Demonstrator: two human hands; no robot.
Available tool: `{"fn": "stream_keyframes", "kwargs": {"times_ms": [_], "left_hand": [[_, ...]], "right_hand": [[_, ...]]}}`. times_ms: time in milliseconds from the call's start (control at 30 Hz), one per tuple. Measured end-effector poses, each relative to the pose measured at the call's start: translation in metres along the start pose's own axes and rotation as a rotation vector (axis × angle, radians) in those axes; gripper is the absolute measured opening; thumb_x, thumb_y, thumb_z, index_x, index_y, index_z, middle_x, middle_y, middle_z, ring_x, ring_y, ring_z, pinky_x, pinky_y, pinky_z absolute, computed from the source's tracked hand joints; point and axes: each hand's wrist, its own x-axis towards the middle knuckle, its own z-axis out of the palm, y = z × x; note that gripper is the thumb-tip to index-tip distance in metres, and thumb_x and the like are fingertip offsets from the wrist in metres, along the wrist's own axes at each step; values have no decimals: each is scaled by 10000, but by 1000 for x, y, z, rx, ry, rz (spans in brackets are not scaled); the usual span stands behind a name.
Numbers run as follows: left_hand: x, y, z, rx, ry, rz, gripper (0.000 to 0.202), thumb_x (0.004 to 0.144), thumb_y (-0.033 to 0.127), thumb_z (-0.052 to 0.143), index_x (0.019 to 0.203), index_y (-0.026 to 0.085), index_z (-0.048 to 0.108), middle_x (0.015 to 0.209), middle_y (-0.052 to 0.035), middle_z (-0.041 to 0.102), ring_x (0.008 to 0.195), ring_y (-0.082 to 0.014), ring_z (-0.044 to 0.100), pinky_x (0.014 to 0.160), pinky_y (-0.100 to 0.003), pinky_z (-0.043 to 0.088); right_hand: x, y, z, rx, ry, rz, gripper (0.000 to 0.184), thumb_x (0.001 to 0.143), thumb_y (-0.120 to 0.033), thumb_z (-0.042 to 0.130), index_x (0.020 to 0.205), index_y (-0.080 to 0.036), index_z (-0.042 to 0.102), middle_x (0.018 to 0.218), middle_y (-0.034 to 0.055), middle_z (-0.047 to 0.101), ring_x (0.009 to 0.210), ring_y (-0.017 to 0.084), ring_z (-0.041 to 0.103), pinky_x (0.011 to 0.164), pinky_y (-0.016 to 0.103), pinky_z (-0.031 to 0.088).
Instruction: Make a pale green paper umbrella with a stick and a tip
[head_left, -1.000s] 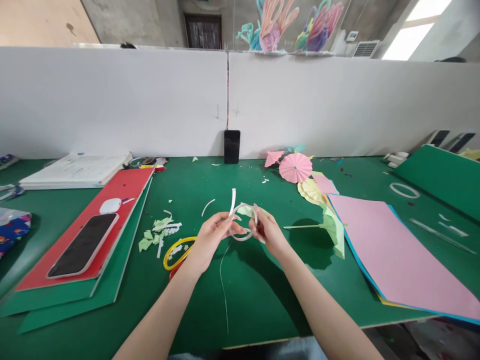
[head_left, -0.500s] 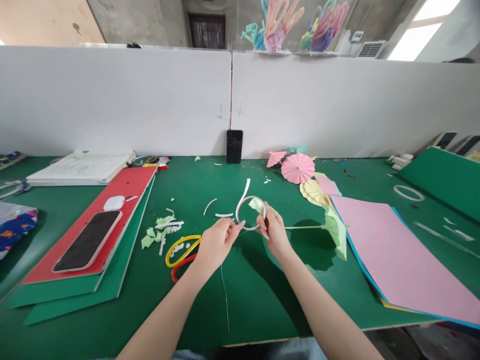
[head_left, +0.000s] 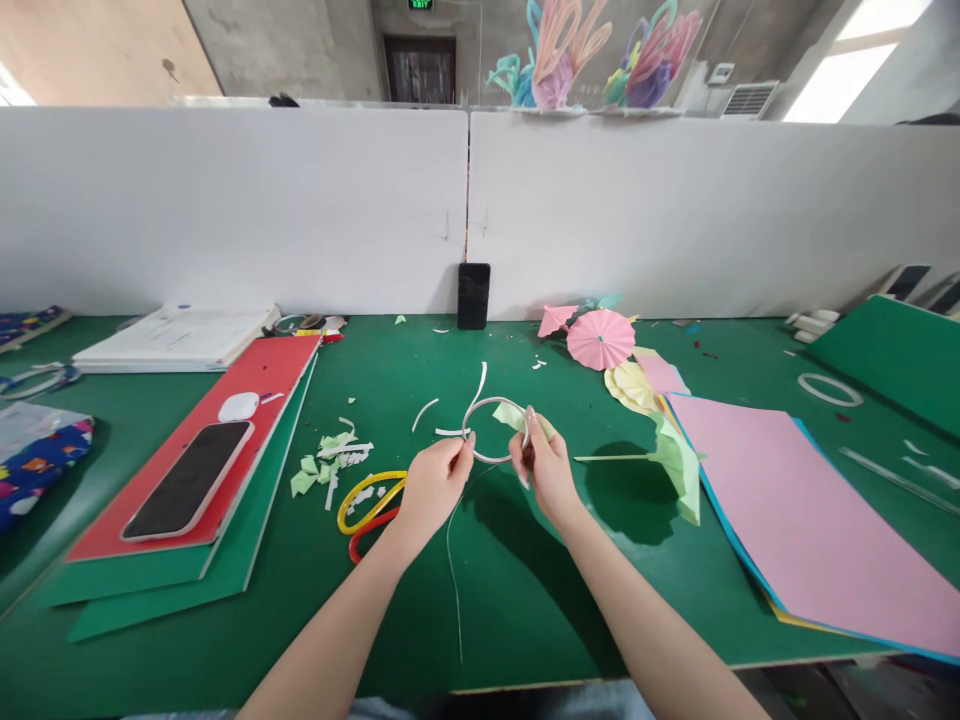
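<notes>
A thin pale ring (head_left: 491, 459) of narrow strip is held between my two hands above the table. A loose white strip end (head_left: 480, 385) rises at its left side. My left hand (head_left: 439, 480) pinches the ring's lower left edge. At the right edge, the fingers of my right hand (head_left: 546, 462) are closed on the ring. A light green paper piece (head_left: 511, 414) shows through the ring and beside my right fingers; whether I hold it is unclear. A pale green paper umbrella (head_left: 675, 465) on a thin stick lies right of my right hand.
Yellow-and-red-handled scissors (head_left: 371, 510) lie by my left wrist, near paper scraps (head_left: 330, 455). A phone (head_left: 187, 480) rests on red card at left. Pink paper sheets (head_left: 810, 510) lie right; a pink paper umbrella (head_left: 600, 339) and an upright black phone (head_left: 473, 296) stand behind.
My left fingers have moved from the ring's bottom round to its left side. My right hand keeps its hold. The whole view has shifted slightly.
</notes>
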Motion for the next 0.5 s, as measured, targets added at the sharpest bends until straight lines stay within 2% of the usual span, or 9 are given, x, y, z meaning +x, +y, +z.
{"fn": "stream_keyframes", "kwargs": {"times_ms": [100,200,333,433,500], "left_hand": [[1,3,-3,-108,-64,-54,463,930,424,358,539,180,401,443,39,446,390,-84,427,457,-201,342],[3,5,-10,-176,-83,-100,476,931,462,319,555,187,416,428,46,447,339,-82,415,392,-191,354],[10,-1,-27,-120,78,-147,460,929,480,300,594,194,433,477,37,477,384,-88,448,423,-189,378],[17,-14,-47,37,208,-184,409,905,478,374,663,187,529,654,-1,623,471,-98,520,498,-203,391],[20,-25,-62,161,254,-228,376,890,481,406,733,196,595,777,-18,682,519,-117,555,538,-223,388]], "right_hand": [[0,-1,0,20,-6,16,341,904,-467,496,694,-204,440,364,-92,442,271,39,304,315,166,211],[1,-2,-2,50,-7,48,327,887,-466,520,709,-199,457,370,-93,431,277,37,289,325,172,205],[4,-2,-4,103,-1,103,306,838,-471,572,744,-194,483,393,-98,427,286,31,278,336,173,208],[6,-2,-6,138,5,141,311,788,-456,622,721,-194,467,404,-100,424,292,26,284,337,169,195],[7,-2,-7,155,8,158,312,762,-435,644,702,-192,459,407,-102,423,294,20,277,338,167,191]]}}
